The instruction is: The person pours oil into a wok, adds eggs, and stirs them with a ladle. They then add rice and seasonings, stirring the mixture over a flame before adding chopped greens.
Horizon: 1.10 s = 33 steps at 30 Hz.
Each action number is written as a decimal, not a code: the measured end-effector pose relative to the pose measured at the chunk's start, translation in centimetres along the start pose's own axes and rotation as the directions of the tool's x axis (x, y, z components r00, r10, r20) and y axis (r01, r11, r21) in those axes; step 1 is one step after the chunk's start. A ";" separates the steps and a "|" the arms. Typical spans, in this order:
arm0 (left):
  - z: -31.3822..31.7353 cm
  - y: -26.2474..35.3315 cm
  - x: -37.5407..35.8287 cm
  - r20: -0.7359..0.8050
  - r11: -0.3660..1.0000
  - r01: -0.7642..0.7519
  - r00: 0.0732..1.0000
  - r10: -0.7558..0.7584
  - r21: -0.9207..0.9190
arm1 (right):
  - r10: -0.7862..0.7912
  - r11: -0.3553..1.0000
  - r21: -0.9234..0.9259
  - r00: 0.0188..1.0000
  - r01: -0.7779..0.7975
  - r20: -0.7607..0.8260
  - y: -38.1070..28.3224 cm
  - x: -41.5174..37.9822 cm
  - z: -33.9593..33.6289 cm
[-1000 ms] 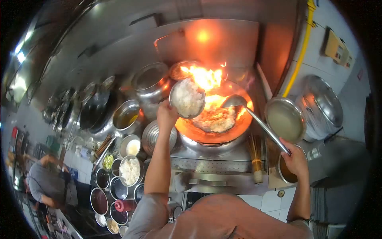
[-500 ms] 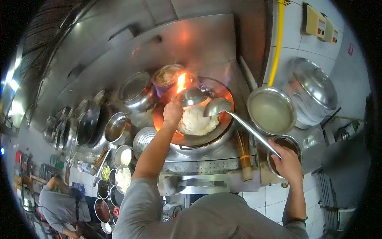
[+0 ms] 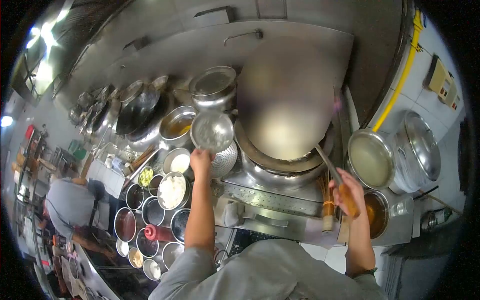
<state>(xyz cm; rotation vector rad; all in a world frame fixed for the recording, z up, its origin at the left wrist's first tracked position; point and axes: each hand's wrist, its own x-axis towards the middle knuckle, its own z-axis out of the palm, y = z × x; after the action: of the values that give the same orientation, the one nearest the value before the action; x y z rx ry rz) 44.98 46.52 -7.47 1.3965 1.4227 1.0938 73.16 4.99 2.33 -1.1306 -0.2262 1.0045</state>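
My left hand (image 3: pixel 201 164) grips the rim of a round metal bowl (image 3: pixel 212 131), which looks wet inside. Below and behind that bowl is a perforated strainer (image 3: pixel 226 161). My right hand (image 3: pixel 347 194) is closed around the wooden grip of a ladle (image 3: pixel 327 162), whose metal shaft slants up and left toward the wok. The wok (image 3: pixel 255 155) sits on the burner. A large blurred patch covers most of the wok, so its contents and the ladle's head cannot be made out.
A pot of cloudy liquid (image 3: pixel 371 159) and a pot of brown liquid (image 3: pixel 376 214) stand at right. A bamboo brush (image 3: pixel 327 210) lies by the stove's front. Several ingredient bowls, one with white food (image 3: pixel 172 191), crowd the left. Another person (image 3: pixel 70 205) works farther left.
My left hand has moved the metal bowl leftward, away from above the wok. The flame no longer shows. The ladle's shaft is steeper, and the view has shifted left.
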 end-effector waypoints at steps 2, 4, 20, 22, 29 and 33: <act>-1.6 -2.9 -0.7 0.048 0.965 0.182 0.983 -0.176 -0.190 | -0.193 0.981 0.001 0.981 0.193 -0.003 -1.4 1.0 2.1; -1.7 -9.2 0.1 0.082 0.866 0.305 0.951 -0.298 -0.396 | -0.598 0.705 -0.426 0.798 0.567 0.073 -1.4 3.9 4.4; 2.9 4.5 -16.7 0.433 0.696 -0.718 0.636 0.638 0.028 | -0.714 0.615 -0.435 0.699 0.657 0.047 -15.1 21.0 22.9; 3.6 5.6 -17.8 0.479 0.652 -0.758 0.574 0.664 0.004 | -0.705 0.622 -0.430 0.707 0.654 0.056 -16.0 21.1 22.6; 6.0 6.7 -18.9 0.591 0.605 -0.795 0.507 0.628 0.040 | -0.662 0.707 -0.355 0.749 0.612 -0.027 -14.6 21.4 20.7; 6.9 6.3 -19.3 0.587 0.619 -0.785 0.519 0.621 0.040 | -0.698 0.697 -0.326 0.709 0.638 -0.104 -13.0 23.7 17.6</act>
<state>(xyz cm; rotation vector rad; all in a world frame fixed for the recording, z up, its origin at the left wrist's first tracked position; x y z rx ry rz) 53.80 27.36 -3.43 2.4289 0.5774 0.8438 82.96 33.57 13.60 -1.2539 -0.5684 0.1782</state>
